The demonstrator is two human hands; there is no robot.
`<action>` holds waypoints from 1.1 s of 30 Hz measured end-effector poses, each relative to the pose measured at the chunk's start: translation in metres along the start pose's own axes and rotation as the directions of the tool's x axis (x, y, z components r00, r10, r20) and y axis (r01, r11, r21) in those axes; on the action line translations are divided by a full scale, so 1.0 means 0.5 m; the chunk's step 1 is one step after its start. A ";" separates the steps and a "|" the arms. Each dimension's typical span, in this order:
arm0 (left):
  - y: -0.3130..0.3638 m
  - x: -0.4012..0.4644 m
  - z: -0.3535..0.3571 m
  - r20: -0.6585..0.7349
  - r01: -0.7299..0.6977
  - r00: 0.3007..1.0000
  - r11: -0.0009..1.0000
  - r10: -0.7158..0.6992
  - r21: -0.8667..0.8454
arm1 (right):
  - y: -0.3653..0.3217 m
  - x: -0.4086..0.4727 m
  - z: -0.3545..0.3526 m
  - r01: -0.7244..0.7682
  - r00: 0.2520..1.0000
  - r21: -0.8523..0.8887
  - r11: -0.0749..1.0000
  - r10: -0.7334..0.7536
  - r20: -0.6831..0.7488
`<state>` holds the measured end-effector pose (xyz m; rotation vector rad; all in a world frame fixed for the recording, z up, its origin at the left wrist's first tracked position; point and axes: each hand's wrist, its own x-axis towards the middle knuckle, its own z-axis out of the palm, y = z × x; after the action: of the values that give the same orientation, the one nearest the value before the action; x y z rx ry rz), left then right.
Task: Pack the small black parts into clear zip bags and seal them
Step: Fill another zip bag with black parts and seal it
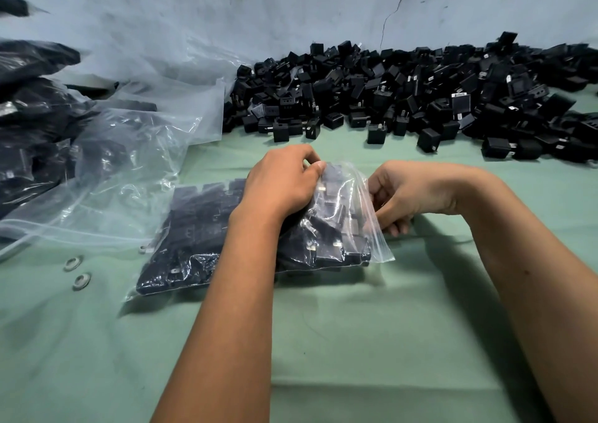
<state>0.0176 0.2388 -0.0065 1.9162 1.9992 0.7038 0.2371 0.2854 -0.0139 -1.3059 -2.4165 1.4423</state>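
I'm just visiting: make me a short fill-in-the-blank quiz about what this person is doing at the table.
1. Both hands, left and right, pinch the open end of a clear ____ bag.
2. The bag is stuffed with small ____ parts.
3. The loose pile of parts lies against the ____.
4. The table cloth is ____.

Missing words: zip; black; wall; green

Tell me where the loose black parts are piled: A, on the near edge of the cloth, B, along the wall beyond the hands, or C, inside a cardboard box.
B: the loose black parts lie heaped against the wall, beyond both hands working the filled bag.
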 end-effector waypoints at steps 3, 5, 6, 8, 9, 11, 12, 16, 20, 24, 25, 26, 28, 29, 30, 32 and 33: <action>0.001 0.000 -0.002 0.000 -0.004 1.000 1.000 0.004 0.005 | 0.000 -0.015 -0.009 -0.031 0.999 0.017 0.999 0.030 0.045; 0.002 0.000 -0.002 0.002 -0.004 1.000 1.000 0.004 0.007 | -0.008 -0.014 -0.007 -0.040 0.997 -0.016 0.999 0.041 0.068; 0.002 -0.001 -0.002 0.002 -0.003 1.000 1.000 0.003 0.010 | -0.014 -0.011 -0.004 -0.045 0.996 -0.044 0.998 0.048 0.072; 0.002 -0.001 -0.002 0.004 -0.001 1.000 1.000 0.001 0.011 | -0.022 -0.007 -0.001 -0.059 0.995 -0.085 0.995 0.065 0.074; 0.002 -0.001 -0.003 0.005 0.000 1.000 1.000 0.000 0.010 | -0.024 -0.008 -0.001 -0.065 0.995 -0.087 0.994 0.071 0.072; 0.002 -0.001 -0.003 0.002 0.007 1.000 1.000 -0.007 0.018 | -0.022 -0.011 -0.003 -0.066 0.995 -0.053 0.996 0.070 0.073; 0.001 0.000 -0.004 -0.003 0.013 1.000 1.000 -0.012 0.026 | -0.017 -0.015 -0.006 -0.067 0.994 -0.023 0.997 0.068 0.081; -0.017 0.006 -0.014 -0.050 0.084 0.996 0.991 -0.079 0.105 | -0.003 -0.027 -0.014 -0.046 0.998 0.145 0.988 0.038 0.058; -0.049 0.011 -0.033 -0.055 0.189 0.982 0.972 -0.183 0.142 | -0.010 -0.013 -0.010 0.033 0.993 0.346 0.938 0.009 -0.118; -0.050 0.019 -0.036 -0.019 0.212 0.977 0.964 -0.211 0.159 | -0.029 -0.007 0.000 0.052 0.998 0.284 0.957 -0.040 -0.049; -0.050 0.021 -0.035 -0.014 0.219 0.975 0.961 -0.220 0.168 | -0.029 -0.008 0.002 0.058 0.998 0.269 0.961 -0.052 -0.030; -0.052 0.022 -0.035 -0.010 0.227 0.973 0.958 -0.229 0.177 | -0.027 -0.008 0.003 0.058 0.998 0.264 0.963 -0.053 -0.024; -0.054 0.027 -0.038 0.006 0.238 0.970 0.949 -0.244 0.207 | -0.021 -0.008 0.000 0.051 0.998 0.274 0.960 -0.042 -0.040; -0.055 0.030 -0.041 0.020 0.242 0.967 0.943 -0.253 0.227 | -0.018 -0.006 -0.002 0.047 0.998 0.282 0.958 -0.034 -0.050; -0.057 0.034 -0.045 0.038 0.246 0.964 0.937 -0.263 0.250 | -0.016 -0.003 -0.003 0.044 0.998 0.289 0.956 -0.027 -0.062; -0.060 0.041 -0.058 0.074 0.252 0.955 0.918 -0.287 0.306 | -0.014 0.004 -0.002 0.043 0.994 0.293 0.955 -0.013 -0.104; -0.061 0.042 -0.066 0.089 0.255 0.950 0.907 -0.300 0.337 | -0.014 0.008 -0.002 0.046 0.990 0.290 0.956 -0.005 -0.142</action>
<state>-0.0273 0.2546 0.0080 1.7251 2.3440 0.1714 0.2305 0.2872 -0.0098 -1.2542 -2.0298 1.5704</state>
